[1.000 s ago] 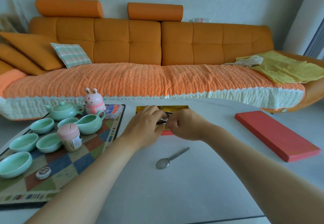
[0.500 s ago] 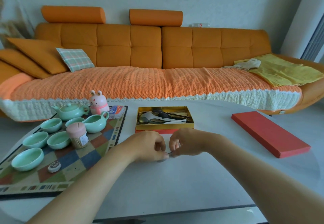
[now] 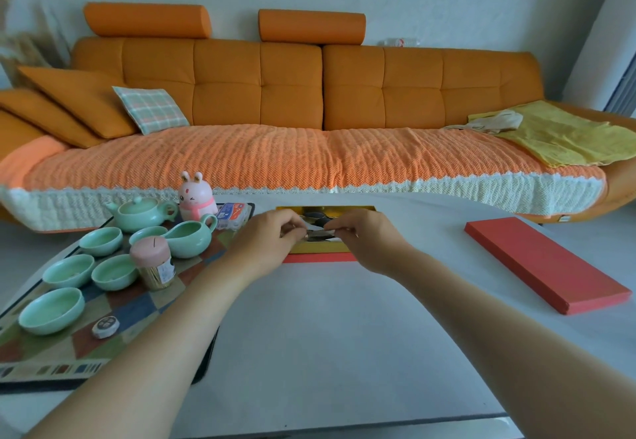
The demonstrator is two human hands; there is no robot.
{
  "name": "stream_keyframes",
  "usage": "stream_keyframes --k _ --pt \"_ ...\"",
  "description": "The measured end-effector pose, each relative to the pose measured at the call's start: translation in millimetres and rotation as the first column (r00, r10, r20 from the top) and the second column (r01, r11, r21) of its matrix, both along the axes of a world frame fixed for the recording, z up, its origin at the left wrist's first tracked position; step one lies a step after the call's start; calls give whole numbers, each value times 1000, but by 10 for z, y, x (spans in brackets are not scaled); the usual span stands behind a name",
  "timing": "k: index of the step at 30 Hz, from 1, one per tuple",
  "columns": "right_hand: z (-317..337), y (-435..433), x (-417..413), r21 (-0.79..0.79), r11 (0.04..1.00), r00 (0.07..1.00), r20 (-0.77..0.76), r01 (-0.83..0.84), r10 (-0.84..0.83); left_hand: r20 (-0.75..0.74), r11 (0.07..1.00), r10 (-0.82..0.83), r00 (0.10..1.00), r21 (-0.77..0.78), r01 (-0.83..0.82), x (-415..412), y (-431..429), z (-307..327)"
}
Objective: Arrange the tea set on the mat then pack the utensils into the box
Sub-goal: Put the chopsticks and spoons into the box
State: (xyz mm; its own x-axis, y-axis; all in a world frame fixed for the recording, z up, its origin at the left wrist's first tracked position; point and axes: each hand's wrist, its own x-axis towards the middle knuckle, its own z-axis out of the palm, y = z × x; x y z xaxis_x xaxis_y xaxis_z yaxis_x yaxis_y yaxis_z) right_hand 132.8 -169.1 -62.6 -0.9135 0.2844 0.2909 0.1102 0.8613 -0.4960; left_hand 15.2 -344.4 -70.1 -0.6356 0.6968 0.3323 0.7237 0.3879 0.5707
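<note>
Utensil (image 3: 318,231), mostly hidden, pinched by left hand (image 3: 265,243) and right hand (image 3: 370,242) above box (image 3: 320,248).

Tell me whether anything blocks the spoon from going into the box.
Nothing visible does. The left hand and right hand pinch the spoon just above the open box; its lid lies apart on the right. Other utensils already lie inside.

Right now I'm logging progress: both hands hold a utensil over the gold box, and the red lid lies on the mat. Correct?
No: the head view shows the red lid on the bare table right of the gold box, not on the mat.
</note>
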Motion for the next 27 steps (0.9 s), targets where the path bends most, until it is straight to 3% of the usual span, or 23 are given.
stream_keyframes --k 3,6,10,18,27 --pt "-35 -12 -181 -31 994 994 -22 104 -105 -176 998 64 982 10 -63 -110 49 -82" --pt "-68 -2 -310 -14 986 984 79 164 -163 -279 997 41 959 -46 -56 -170 60 -166" --pt "-114 -32 -409 49 993 982 153 108 -114 -301 983 -103 948 -176 51 -165 54 -241" --pt "-191 7 -389 258 966 999 39 -15 5 -316 972 -96 944 -236 20 -217 8 -276" --pt "-179 67 -156 154 987 999 -15 -47 49 -338 975 -80 938 -223 3 -56 44 -199"
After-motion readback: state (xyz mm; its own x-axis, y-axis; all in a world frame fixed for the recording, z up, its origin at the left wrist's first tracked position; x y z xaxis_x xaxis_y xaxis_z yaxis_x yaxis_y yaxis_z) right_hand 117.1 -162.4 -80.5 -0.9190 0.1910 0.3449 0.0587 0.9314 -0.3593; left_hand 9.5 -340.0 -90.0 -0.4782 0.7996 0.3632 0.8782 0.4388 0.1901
